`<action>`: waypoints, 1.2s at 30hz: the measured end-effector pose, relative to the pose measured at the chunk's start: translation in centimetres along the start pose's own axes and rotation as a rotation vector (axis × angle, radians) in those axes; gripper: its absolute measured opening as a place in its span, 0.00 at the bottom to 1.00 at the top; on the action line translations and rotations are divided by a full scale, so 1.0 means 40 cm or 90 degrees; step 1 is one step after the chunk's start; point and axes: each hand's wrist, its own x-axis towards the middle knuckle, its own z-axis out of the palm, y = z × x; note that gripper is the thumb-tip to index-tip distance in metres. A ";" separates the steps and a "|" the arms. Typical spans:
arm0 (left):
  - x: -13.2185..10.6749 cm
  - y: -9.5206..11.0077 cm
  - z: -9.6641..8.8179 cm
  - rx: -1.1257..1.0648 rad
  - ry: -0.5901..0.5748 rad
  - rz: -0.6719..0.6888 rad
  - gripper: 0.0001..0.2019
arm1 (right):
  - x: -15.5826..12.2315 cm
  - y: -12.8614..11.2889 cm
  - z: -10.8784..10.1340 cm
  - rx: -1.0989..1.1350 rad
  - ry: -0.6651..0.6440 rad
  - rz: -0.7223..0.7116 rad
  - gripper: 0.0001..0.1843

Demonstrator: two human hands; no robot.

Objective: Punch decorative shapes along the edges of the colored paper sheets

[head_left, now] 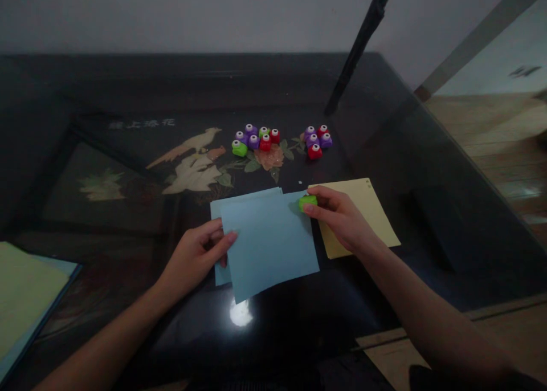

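Observation:
My left hand [197, 255] pinches the left edge of a blue sheet of paper [271, 245] between thumb and fingers. Beneath it, a second blue sheet [221, 276] shows along the left and top. A small green craft paper punch [306, 202] is gripped in my right hand [342, 215], at the upper right corner of the top blue sheet. Whether the corner sits inside the punch's slot, I cannot tell. Partly under my right hand and forearm lies a yellow sheet [376, 217] with small dark marks at its top right corner.
Several purple, red and green punches with white tops stand in a left group [253, 142] and a right group [313, 141]. A black post [358, 55] rises at the back right. More yellow and blue paper [29, 294] lies at left on the glossy dark table [171, 334].

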 end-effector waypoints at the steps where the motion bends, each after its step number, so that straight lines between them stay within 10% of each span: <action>1: 0.000 -0.001 0.001 0.000 -0.001 -0.006 0.13 | 0.000 0.000 0.000 -0.003 -0.001 0.005 0.18; 26: 0.012 -0.002 -0.006 -0.141 0.024 -0.056 0.13 | -0.003 -0.040 -0.036 -0.043 -0.111 0.054 0.17; 36: 0.023 -0.024 -0.058 -0.191 0.202 -0.101 0.18 | -0.002 -0.047 -0.038 0.024 -0.096 0.120 0.18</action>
